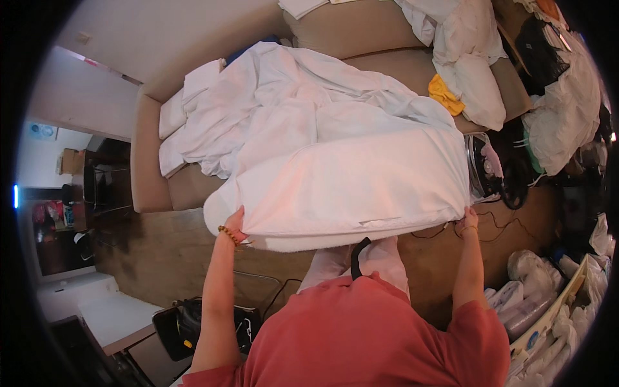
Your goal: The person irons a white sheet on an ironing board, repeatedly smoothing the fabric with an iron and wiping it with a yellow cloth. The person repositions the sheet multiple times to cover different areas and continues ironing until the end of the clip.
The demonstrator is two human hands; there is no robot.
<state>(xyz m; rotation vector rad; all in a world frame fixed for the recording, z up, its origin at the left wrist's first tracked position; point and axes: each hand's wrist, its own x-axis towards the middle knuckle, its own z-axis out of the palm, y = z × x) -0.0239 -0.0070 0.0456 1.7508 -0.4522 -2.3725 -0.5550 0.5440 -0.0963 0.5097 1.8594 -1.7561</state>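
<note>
A wide white cloth (pixel 358 179), perhaps a sheet, lies over a padded white board (pixel 217 210), which looks like an ironing board. Its far part falls in folds onto the sofa. Near the board's rounded left end, my left hand (pixel 234 226) grips the near edge of the cloth. My right hand (pixel 467 222) pinches the cloth's near right corner at the other end. Between both hands the near edge is drawn fairly straight, with a small crease towards the right. The fingertips are partly hidden by fabric.
Beyond the board stands a beige sofa (pixel 150 150) with folded white cloths (pixel 171 113), a yellow cloth (pixel 444 94) and white bundles (pixel 469 72). Right of the board sits an appliance with a pink part (pixel 491 162). Cords (pixel 498 220) cross the wooden floor. Plastic-wrapped packs (pixel 527 309) lie at lower right.
</note>
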